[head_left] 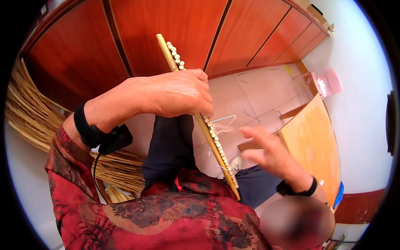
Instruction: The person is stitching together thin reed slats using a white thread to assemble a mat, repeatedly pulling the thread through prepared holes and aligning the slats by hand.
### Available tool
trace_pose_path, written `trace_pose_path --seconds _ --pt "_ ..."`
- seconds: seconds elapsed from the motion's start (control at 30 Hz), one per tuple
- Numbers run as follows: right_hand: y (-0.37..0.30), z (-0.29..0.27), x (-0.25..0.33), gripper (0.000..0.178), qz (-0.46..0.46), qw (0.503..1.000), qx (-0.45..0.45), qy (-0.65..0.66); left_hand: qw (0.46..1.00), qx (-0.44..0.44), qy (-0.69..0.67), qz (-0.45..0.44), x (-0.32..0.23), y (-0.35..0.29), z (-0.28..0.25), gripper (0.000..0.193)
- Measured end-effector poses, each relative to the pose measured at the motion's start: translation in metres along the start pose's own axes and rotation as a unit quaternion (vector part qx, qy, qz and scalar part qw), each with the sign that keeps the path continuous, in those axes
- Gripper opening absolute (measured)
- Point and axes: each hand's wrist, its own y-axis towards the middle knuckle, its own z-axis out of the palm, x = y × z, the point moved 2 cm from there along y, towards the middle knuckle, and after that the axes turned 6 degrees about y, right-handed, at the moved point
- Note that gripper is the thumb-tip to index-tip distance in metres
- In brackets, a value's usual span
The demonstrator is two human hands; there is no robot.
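Observation:
My left hand (179, 93) is closed round the upper part of a yellow bamboo-like stick (212, 148). The stick slants from the cabinet side down to my lap. Along its right side runs a row of small pale stalk ends (218, 146), bound on with fine thread. Just right of the row my right hand (266, 152) hovers with thumb and fingers apart, slightly blurred and off the stick. A loose pale thread (223, 127) and a thin bent white piece (227, 118) stand out from the row toward those fingertips.
Bundles of dry stalks (29, 112) lie at the left, with more stalks (118, 168) beside my leg. A red-brown cabinet (166, 21) lines the far side. At the right stand a wooden table (314, 146) and a pink chair (330, 82). Offcuts lie on the tiled floor (266, 91).

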Motion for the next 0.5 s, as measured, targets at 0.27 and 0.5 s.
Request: trace_pose_path --seconds 0.27,0.5 --pt "-0.056 0.079 -0.046 0.057 0.093 0.992 -0.051 0.068 0.992 0.082 -0.074 0.059 -0.003 0.078 0.068 0.015" --pt "-0.056 0.104 -0.088 0.044 0.103 0.983 -0.130 0.073 0.996 0.046 -0.064 0.038 0.013 0.103 0.117 0.012"
